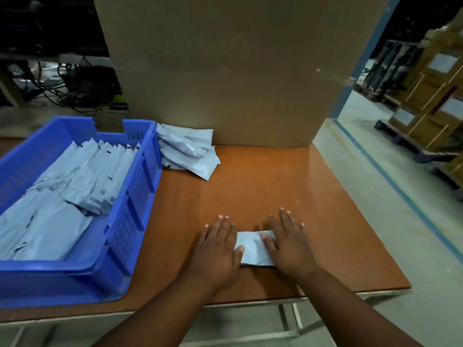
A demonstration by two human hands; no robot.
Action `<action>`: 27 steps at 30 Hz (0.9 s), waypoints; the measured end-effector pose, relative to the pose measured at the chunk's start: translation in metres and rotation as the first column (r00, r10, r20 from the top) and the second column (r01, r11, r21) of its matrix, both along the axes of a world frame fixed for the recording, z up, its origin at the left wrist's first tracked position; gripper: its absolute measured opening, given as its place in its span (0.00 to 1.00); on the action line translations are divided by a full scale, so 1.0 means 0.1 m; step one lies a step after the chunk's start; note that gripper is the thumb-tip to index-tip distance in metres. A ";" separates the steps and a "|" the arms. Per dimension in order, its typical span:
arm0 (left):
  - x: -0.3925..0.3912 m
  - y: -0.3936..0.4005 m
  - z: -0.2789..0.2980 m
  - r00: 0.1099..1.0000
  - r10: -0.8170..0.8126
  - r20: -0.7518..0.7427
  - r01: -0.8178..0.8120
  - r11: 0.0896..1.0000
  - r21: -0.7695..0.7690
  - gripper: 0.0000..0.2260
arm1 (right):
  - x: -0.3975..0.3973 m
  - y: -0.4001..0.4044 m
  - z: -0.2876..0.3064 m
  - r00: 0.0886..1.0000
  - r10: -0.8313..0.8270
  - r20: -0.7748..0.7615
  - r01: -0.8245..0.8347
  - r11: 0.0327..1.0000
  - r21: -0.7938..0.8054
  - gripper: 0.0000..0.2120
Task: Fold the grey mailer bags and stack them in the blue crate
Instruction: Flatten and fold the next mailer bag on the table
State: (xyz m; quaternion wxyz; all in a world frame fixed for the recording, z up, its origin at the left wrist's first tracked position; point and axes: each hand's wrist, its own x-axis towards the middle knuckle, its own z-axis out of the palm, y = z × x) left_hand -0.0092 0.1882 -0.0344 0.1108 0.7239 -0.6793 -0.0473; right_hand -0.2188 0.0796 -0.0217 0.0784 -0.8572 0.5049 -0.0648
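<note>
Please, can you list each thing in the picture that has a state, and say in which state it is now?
Grey plastic mailer bag under the hands: folded small, pressed flat on the table.
Left hand: open, palm down on the bag.
Right hand: open, palm down on the bag.
Blue plastic crate: partly filled with folded bags.
Loose pile of grey bags: unfolded, crumpled.

Probably a warehouse: palletised cartons [431, 101], taped floor lanes [390, 181].

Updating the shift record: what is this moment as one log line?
step: pressing fold | left hand and right hand flat on mailer bag | blue crate: part filled | unfolded pile: waiting
</note>
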 end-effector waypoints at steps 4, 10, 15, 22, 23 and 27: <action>-0.23 -0.40 0.05 0.996 0.055 0.066 -0.060 0.996 0.073 0.35 | 0.22 -0.15 -0.03 1.000 -0.015 -0.025 0.016 0.999 0.035 0.31; -0.38 -0.46 -0.13 0.985 0.103 0.140 -0.114 0.991 0.074 0.28 | 0.25 -0.08 -0.36 0.995 0.101 0.003 -0.101 0.995 0.025 0.29; -0.41 -0.52 -0.20 0.972 0.110 0.210 -0.123 0.991 0.047 0.28 | 0.26 -0.15 -0.37 0.989 0.147 -0.007 -0.146 0.987 0.063 0.33; -0.38 -0.56 -0.26 0.969 0.099 0.226 -0.116 0.991 0.063 0.29 | 0.25 -0.18 -0.44 0.985 0.170 0.002 -0.170 0.984 0.051 0.31; -0.37 -0.56 -0.27 0.972 0.091 0.215 -0.108 0.992 0.067 0.29 | 0.26 -0.18 -0.44 0.986 0.167 0.007 -0.167 0.985 0.053 0.31; -0.33 -0.56 -0.30 0.981 0.091 0.171 -0.107 0.990 0.087 0.28 | 0.26 -0.18 -0.40 0.986 0.167 -0.011 -0.166 0.983 0.082 0.32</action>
